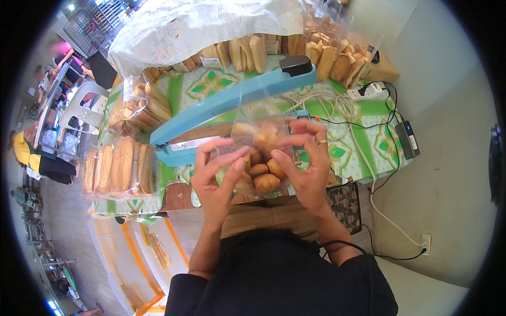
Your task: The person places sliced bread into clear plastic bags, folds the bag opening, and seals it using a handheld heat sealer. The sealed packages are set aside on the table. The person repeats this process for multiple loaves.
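In front of my chest is a clear plastic bag point(259, 179) of small round golden baked pieces. My left hand point(217, 170) has thumb and fingertips on the bag's left side, and my right hand point(308, 164) pinches the right side. The bag's upper part is see-through and stands up above my fingers. Just behind it lies a blue hand-press impulse sealer point(221, 106), its long arm raised and angled up to the right. The sealer's base point(180, 156) is partly hidden by the bag and my hands.
Bagged bread sticks point(120, 168) stand at the left, with another bag point(140, 106) behind. More bags point(249, 51) line the back under a white sheet point(205, 23). Cords point(344, 106), a power strip point(367, 93) and a black adapter point(407, 138) lie right. People are at far left.
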The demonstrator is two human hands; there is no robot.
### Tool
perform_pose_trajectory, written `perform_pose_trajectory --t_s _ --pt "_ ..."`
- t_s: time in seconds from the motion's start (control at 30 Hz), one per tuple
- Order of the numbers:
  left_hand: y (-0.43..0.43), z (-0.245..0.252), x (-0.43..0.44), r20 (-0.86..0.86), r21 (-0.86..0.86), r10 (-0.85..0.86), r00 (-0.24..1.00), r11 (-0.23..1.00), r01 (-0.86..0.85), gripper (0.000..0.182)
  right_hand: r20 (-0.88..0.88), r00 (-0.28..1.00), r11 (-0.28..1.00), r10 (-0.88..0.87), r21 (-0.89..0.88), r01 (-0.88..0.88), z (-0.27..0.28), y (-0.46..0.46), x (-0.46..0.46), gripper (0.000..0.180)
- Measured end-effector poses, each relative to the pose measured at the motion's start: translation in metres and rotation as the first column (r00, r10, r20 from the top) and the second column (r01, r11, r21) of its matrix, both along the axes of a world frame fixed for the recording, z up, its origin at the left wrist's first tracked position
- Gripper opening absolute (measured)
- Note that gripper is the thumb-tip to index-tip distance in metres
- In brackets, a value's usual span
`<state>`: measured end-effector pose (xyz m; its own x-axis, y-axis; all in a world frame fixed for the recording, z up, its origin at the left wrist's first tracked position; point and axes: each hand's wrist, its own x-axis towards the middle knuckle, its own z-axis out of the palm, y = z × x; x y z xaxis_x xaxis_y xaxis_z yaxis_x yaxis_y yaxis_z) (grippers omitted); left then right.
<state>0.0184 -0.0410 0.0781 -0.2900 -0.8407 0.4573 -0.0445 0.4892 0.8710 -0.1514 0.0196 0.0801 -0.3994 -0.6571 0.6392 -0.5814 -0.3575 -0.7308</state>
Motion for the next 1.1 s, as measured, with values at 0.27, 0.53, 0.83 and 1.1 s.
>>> perform_pose_trajectory --t_s 0.27,0.53,0.83,1.1 --pt "-0.042 0.016 0.0 0.007 -0.055 -0.276 0.961 0.96 0.276 0.014 0.119 0.936 0.929 0.332 0.133 -0.347 0.009 -0.017 -0.031 0.016" --pt "-0.045 0.004 0.003 -0.139 0.085 -0.231 0.963 0.966 0.244 0.014 0.185 0.887 0.889 0.423 0.106 -0.446 -0.003 -0.029 -0.04 0.017" --pt "-0.045 -0.003 0.01 -0.296 0.142 -0.2 0.934 0.958 0.25 0.017 0.614 0.664 0.877 0.426 -0.101 -0.47 -0.004 -0.025 -0.049 0.022" --pt "-0.052 -0.013 0.007 -0.362 0.092 -0.273 0.891 0.941 0.326 0.014 0.415 0.732 0.837 0.54 -0.174 -0.519 -0.024 -0.042 -0.047 0.02"
